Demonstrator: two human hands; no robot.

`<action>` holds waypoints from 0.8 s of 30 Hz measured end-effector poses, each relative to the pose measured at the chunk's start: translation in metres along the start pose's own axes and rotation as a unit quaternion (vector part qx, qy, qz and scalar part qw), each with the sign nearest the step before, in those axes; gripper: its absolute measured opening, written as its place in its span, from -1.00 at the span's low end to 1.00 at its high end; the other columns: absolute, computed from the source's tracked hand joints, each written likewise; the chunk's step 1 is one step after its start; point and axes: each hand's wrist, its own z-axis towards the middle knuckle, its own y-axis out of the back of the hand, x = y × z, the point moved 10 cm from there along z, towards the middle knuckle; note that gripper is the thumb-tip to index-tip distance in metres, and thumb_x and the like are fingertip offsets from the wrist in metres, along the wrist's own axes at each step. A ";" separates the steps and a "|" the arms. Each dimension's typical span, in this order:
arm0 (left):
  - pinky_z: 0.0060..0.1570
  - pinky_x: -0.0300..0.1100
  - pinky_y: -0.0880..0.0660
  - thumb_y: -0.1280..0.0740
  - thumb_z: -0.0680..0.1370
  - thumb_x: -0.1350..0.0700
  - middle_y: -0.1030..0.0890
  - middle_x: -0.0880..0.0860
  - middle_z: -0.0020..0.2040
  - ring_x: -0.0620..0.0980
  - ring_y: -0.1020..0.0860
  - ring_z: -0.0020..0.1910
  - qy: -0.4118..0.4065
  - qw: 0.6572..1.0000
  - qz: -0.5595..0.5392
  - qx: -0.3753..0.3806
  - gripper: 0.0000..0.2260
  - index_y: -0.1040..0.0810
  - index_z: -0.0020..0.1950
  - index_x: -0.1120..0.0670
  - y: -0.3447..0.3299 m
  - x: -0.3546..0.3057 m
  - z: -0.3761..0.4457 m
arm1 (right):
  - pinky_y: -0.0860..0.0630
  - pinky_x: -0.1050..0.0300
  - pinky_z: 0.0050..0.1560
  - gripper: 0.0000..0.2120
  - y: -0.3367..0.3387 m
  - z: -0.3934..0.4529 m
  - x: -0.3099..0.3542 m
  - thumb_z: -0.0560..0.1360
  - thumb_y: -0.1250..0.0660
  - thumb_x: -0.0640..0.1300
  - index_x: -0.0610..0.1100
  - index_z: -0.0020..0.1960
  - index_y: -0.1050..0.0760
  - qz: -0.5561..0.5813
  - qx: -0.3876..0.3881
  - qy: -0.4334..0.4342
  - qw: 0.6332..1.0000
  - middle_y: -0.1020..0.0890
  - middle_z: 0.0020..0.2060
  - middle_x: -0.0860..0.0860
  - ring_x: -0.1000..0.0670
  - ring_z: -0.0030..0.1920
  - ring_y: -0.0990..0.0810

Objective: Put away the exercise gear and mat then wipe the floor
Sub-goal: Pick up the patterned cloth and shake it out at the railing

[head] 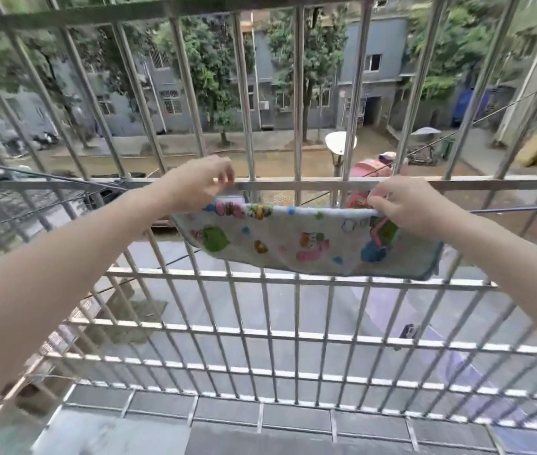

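A small white cloth printed with colourful cartoon figures hangs folded over a thin line inside a metal window cage. My left hand pinches the cloth's upper left end close to the horizontal cage rail. At the upper right end my right hand grips the cloth's top edge. Both of my arms reach out over the cage floor. No exercise gear or mat is in view.
Steel bars close the cage in front and a steel grid forms its floor. A tiled sill runs along the bottom. Beyond lie a wet courtyard, trees and grey buildings.
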 end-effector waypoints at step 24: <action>-0.17 -0.16 -0.35 -0.32 0.56 0.09 -0.52 -0.05 -0.19 -0.01 -0.44 -0.19 -0.060 0.993 0.097 -0.024 -0.87 -0.59 0.08 0.03 0.016 0.019 -0.092 | -0.46 -0.04 0.00 -0.76 -0.006 -0.075 0.030 0.40 -0.26 -0.23 -0.01 0.04 -0.44 -0.142 0.056 -0.053 0.987 -0.55 0.00 -0.11 -0.19 0.04 -0.51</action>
